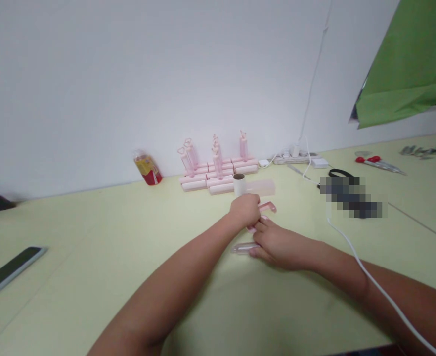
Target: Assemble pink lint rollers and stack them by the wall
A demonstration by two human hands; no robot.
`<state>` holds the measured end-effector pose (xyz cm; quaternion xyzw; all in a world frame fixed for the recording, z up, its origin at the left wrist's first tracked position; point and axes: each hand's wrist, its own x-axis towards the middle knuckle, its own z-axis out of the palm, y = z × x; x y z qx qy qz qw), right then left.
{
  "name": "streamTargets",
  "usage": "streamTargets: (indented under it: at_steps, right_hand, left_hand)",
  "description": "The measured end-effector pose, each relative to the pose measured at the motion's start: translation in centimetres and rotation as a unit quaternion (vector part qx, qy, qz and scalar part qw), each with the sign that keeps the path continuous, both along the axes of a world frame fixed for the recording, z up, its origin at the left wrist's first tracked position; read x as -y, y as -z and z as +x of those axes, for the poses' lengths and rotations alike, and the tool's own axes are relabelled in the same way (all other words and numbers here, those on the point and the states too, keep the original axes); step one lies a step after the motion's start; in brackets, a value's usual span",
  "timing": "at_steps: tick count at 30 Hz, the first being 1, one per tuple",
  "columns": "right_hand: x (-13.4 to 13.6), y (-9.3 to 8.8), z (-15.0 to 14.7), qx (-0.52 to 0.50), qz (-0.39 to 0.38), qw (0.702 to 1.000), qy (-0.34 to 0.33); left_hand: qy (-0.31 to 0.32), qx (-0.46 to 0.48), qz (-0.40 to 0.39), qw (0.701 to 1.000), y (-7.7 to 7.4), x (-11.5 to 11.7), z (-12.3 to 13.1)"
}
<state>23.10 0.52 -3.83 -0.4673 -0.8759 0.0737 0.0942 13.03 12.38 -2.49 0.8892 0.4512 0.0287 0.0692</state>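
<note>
My left hand (244, 210) is closed, its fingers curled down beside a pink plastic strip (268, 206) that shows just past the knuckles. What it grips is mostly hidden. Right beside it, my right hand (277, 242) is also closed, with its fingertips meeting the left fingers. A clear, capsule-shaped plastic piece (243, 248) sticks out to the left from between its thumb and fingers. Some pink material shows between the two hands. Just beyond the left hand stands a white tube (239, 184) with a brown rim, beside a translucent pink piece (261, 187).
Stacked pink cylinders (195, 185) lie by the wall, with several upright pink pieces (217, 164) on them. A red-yellow package (148, 169) stands left. Rightward are a power strip (292, 159), red-handled scissors (375, 160) and a white cable (347, 242) crossing my right forearm. A tablet-like device (10, 269) lies left.
</note>
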Motion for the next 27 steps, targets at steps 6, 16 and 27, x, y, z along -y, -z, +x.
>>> streamTargets:
  at_steps: [6,16,27]
  right_hand:
    - [-2.3,0.2,2.1,-0.009,0.004,0.998,0.060]
    - [-2.9,1.2,2.5,0.020,0.013,0.996,0.082]
    - [-3.6,1.3,3.0,0.020,0.009,0.996,0.082]
  left_hand:
    - [0.042,0.015,0.023,0.999,-1.1,0.5,-0.3]
    - [0.021,-0.039,0.033,0.998,-0.2,1.5,-3.6]
    - [0.105,-0.042,0.054,0.992,0.3,-1.4,-2.2]
